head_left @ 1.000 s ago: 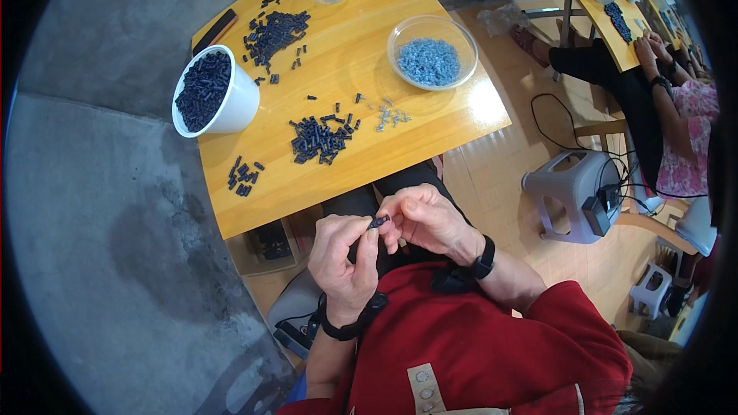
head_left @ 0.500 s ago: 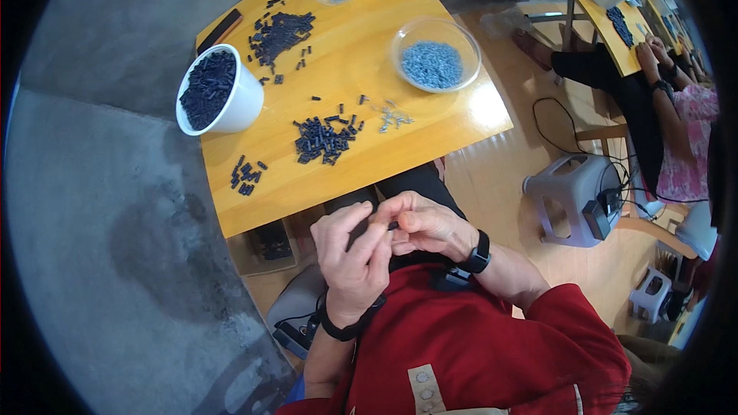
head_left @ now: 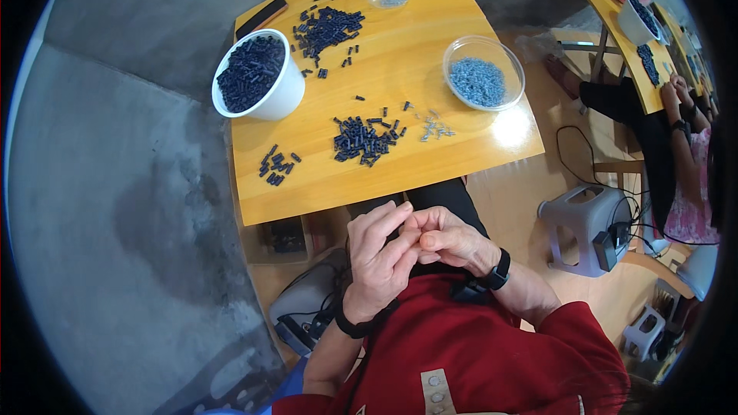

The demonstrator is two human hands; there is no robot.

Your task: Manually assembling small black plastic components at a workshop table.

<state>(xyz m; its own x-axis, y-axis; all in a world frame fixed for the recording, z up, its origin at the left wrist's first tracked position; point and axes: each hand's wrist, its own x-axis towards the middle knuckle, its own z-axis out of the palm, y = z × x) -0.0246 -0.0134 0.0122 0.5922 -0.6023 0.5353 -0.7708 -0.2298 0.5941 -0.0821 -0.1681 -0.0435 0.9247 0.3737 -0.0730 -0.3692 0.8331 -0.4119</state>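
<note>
My left hand (head_left: 378, 257) and my right hand (head_left: 455, 243) meet above my lap, in front of the near table edge. The fingertips of both are pinched together. Whatever lies between them is hidden by the fingers. Nearest to them on the yellow table (head_left: 484, 155) is a pile of small black plastic pieces (head_left: 361, 141). A smaller group of black pieces (head_left: 275, 169) lies to its left. Several small silvery-grey pieces (head_left: 437, 129) are scattered on its right.
A white tub (head_left: 286, 97) full of black pieces stands at the left edge. Behind are a larger black pile (head_left: 330, 31) and a dark flat object (head_left: 261, 17). A clear bowl (head_left: 520, 86) holds blue-grey pieces. A grey stool (head_left: 573, 219) and a seated person (head_left: 692, 161) are at right.
The view has shifted, so the table appears farther right. The small black piece visible between the fingertips before is now out of sight. Both hands stay pinched together.
</note>
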